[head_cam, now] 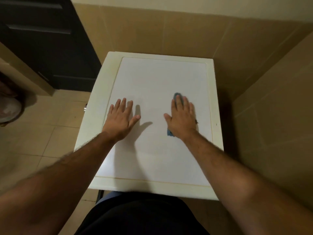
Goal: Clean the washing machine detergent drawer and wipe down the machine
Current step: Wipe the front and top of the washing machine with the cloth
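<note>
A person is standing at the near edge of a white, flat-topped washing machine (157, 78) with a cream-coloured rim, looking straight down on its lid. The left hand (120, 118) is lying flat on the left half of the top, palm down, fingers straight and slightly spread, thumb pointing out to the right, and it is holding nothing. The right hand (182, 117) is lying flat on the right half of the top, fingers straight and close together, and it is pressing a small blue cleaning cloth (178, 97) against the white surface. The cloth is lying almost wholly under the palm; one blue end is showing past the fingertips toward the far edge of the top, and another blue corner is peeking out beside the wrist toward the near edge. The two hands are sitting well apart, at about the same depth, roughly midway between the far and near edges of the top, and each is casting a shadow on the lid. The detergent drawer is not showing from this angle. A small metal fitting (85, 107) is sticking out at the left edge of the machine. Beige tiled walls (194, 34) are running behind and to the right of the machine, a dark panelled door (45, 41) is standing to its far left, and a light tiled floor (50, 131) is lying along its left side.
</note>
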`<state>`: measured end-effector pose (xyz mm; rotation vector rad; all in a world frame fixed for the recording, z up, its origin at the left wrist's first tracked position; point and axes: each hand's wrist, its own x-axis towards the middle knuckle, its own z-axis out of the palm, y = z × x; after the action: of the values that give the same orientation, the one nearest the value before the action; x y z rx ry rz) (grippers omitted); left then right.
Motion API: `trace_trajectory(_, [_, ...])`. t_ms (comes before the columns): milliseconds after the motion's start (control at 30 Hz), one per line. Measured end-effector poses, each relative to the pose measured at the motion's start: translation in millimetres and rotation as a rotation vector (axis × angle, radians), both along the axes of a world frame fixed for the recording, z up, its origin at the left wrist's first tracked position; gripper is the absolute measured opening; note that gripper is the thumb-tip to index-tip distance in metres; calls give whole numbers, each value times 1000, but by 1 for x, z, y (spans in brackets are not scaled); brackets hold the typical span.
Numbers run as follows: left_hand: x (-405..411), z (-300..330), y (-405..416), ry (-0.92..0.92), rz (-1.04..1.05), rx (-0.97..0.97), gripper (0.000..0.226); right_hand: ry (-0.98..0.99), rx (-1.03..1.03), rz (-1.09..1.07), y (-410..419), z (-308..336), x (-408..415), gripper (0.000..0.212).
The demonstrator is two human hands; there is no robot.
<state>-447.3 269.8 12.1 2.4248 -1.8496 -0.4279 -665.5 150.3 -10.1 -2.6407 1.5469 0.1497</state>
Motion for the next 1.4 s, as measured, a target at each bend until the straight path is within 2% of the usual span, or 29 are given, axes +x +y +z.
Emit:
trace_trajectory(167, [-20, -4, -19, 28, -33, -44, 91, 55, 12, 150, 43, 1, -52, 73])
trace_trajectory(300, [-26, -4, -22, 37, -38, -55, 88, 75, -26, 36, 5, 2, -91, 71])
trace_trajectory(500, [-34, -4, -19, 26, -52, -33, 90, 57, -31, -129, -25, 0, -71, 76])
trace_trajectory(767, [-33, -6, -25, 76, -41, -66, 90, 73, -62, -32, 12, -2, -125, 74])
trace_trajectory(1400, [-20, -9, -42, 58, 17, -33, 90, 35, -80, -140, -93, -7, -94, 66])
